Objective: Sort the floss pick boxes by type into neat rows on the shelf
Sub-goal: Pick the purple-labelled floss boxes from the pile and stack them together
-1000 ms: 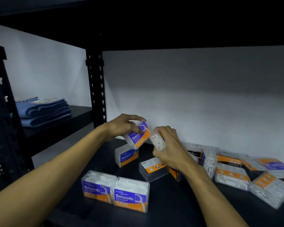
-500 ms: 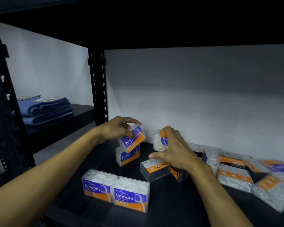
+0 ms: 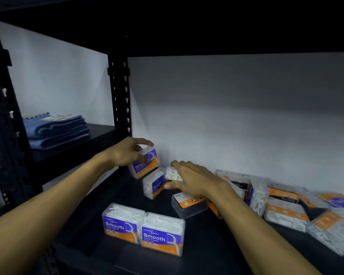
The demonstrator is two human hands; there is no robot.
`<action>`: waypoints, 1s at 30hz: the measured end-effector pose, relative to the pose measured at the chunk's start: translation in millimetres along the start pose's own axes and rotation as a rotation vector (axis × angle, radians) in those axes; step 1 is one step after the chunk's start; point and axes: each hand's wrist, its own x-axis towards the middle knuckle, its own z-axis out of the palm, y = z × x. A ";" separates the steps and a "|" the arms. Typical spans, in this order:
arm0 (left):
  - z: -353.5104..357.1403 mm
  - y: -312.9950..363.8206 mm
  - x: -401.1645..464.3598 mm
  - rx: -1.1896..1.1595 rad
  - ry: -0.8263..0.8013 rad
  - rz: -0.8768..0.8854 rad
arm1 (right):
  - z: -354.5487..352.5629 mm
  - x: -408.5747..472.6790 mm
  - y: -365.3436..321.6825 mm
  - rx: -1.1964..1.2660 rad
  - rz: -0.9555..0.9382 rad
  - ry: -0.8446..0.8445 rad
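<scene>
On the dark shelf [image 3: 99, 255], my left hand [image 3: 125, 153] grips a tilted purple-and-orange "Smooth" floss pick box [image 3: 147, 164] near the back left corner. Just to its right, my right hand [image 3: 193, 181] holds a clear box of white picks [image 3: 172, 174] between thumb and fingers. That box sits against another tilted box with a purple-orange label [image 3: 154, 184] on the shelf. Two upright "Smooth" boxes [image 3: 123, 225] [image 3: 163, 238] stand side by side at the front.
A dark box with an orange label [image 3: 189, 205] lies flat under my right wrist. Several floss boxes lie jumbled on the right [image 3: 286, 207]. A black upright post [image 3: 119, 96] divides the shelves, with folded blue towels [image 3: 56, 130] beyond it. A white wall is behind.
Both hands moved apart and lower. My left hand carried the Smooth box toward the back left corner. My right hand brought its box down beside the box that stood on the shelf.
</scene>
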 end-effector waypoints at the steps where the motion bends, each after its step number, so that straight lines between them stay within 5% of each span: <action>1: -2.4 -5.5 0.1 0.006 0.006 -0.009 | 2.3 2.4 -1.1 0.009 -0.007 -0.045; 10: -5.7 -37.4 4.8 -0.012 0.020 -0.056 | 9.4 20.5 -8.9 0.137 0.045 -0.225; 14: -7.1 -40.3 1.8 0.010 0.015 -0.062 | -7.7 19.1 11.9 0.409 0.163 -0.084; 17: -6.2 -41.8 -1.5 0.051 -0.001 -0.069 | -8.5 20.2 44.3 0.228 0.381 0.039; 20: -3.0 -42.9 -3.1 0.074 -0.012 -0.076 | 2.8 23.8 58.4 0.120 0.504 -0.079; 30: 9.5 -55.5 0.8 0.231 -0.071 -0.040 | 1.4 30.7 65.9 0.207 0.417 -0.143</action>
